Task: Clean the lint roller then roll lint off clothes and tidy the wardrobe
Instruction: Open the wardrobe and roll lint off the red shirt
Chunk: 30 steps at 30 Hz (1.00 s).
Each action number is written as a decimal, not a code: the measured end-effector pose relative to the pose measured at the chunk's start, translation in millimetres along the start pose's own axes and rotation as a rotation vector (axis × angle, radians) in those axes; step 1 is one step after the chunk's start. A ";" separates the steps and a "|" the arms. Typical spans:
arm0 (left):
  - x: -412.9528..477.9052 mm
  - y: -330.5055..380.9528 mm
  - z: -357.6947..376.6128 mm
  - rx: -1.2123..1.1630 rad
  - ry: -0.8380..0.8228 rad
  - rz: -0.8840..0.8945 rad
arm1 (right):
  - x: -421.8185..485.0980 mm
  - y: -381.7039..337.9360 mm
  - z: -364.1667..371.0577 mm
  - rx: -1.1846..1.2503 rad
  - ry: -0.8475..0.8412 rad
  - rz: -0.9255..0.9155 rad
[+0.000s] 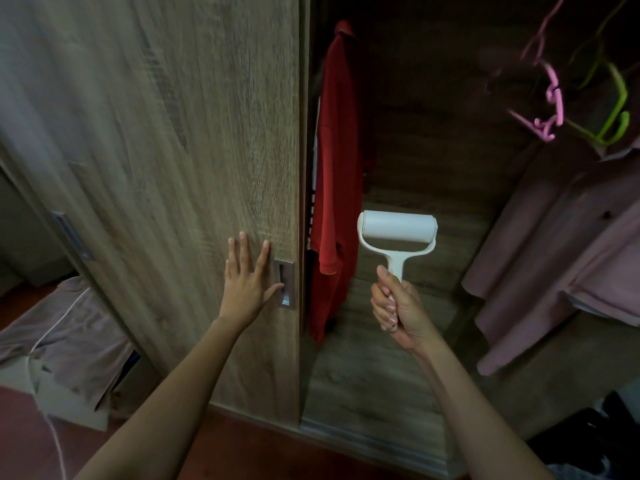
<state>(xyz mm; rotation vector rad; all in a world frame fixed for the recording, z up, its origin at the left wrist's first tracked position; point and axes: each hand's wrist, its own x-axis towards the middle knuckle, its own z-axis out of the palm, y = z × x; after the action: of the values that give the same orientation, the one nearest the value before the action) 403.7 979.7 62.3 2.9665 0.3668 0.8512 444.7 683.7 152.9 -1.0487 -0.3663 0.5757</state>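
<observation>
Both forearms reach out from the near edge toward the wardrobe. Left hand lies flat and spread wide on the sliding door, its thumb tip at the recessed handle; right hand is closed round the stem of the lint roller, held upright in front of the open bay with its white roll looking clean. A red shirt hangs just right of the door edge, a pink shirt far right, with empty hangers above it. The step in hand appears to be shifting the door. To do it well, hook fingertips into the handle recess rather than pushing on the flat panel, slide steadily, and watch that the red shirt's hem does not catch at the door edge. Keep the roller clear of the wood so its sticky face stays clean.
</observation>
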 end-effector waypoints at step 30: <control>29.8 109.8 -154.7 -1.158 0.132 -0.367 | 24.8 -48.5 -10.8 0.030 -0.212 0.004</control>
<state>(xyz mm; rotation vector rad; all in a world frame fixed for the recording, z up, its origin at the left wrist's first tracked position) 370.4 874.9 219.8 1.7238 0.2654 0.8083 483.3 673.0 191.4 -0.9618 -0.5402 0.6962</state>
